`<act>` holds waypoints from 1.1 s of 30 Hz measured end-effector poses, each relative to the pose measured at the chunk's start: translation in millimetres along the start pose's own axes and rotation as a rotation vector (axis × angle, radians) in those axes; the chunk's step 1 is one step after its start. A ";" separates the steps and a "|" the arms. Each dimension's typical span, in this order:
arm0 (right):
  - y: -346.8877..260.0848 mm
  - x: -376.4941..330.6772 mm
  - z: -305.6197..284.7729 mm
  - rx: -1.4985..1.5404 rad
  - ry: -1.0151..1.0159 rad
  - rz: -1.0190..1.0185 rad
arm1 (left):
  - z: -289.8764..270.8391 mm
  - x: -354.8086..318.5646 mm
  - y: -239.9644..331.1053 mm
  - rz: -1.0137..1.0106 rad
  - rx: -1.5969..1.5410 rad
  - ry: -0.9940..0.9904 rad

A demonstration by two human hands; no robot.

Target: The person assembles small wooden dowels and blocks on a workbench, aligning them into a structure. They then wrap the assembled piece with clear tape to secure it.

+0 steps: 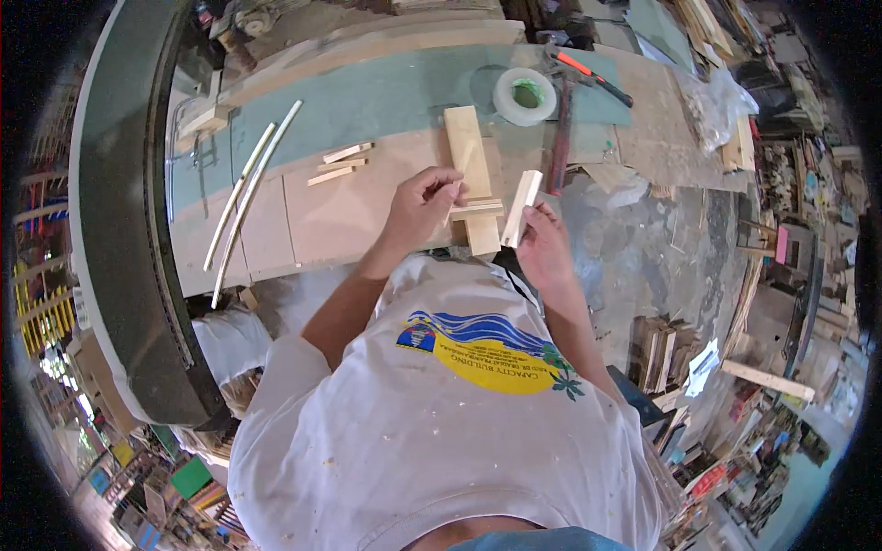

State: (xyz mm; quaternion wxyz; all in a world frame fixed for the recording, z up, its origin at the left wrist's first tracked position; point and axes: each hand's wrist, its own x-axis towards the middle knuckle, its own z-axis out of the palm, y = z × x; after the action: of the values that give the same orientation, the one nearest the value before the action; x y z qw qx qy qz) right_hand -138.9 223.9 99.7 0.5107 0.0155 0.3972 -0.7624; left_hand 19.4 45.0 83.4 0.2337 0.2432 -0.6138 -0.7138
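Workbench [367, 101] borders a lettered shirt [441, 441]; right hand [546, 241] holds wood [524, 200].

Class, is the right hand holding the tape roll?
No, the right hand holds a wooden strip; the tape roll lies on the bench.

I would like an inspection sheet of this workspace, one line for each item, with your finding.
Surface: table, greenish at the far part, brownish nearer.
Job's things: flat board with short sticks lying across it; wooden block, held.
Clutter: tape roll, hammer with orange-and-black handle, red-handled tool, two long rods, loose wood pieces.
Left grip: fingers bent beside the board; seems to pinch something thin, unclear.
Right grip: closed on the block.
Cables: dark strip near the white shirt; cannot tell if cable.
Surroundings: large machine at left, stacked wood at right.
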 end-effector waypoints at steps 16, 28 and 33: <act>6.9 -2.3 39.2 -0.036 -0.091 0.038 | 26.1 -15.0 26.8 -0.191 -0.087 -0.085; 10.3 -4.5 31.7 -0.056 -0.075 0.063 | 27.2 -15.1 21.8 -0.198 0.037 -0.117; 13.2 -3.8 30.4 -0.090 -0.016 0.081 | 39.3 -18.8 40.4 -0.179 0.194 -0.113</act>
State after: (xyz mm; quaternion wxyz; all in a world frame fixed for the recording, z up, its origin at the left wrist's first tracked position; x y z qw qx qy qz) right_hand -115.1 205.8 114.3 0.5444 0.0023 0.4261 -0.7225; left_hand 10.4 81.4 129.5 0.1093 0.2778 -0.6680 -0.6817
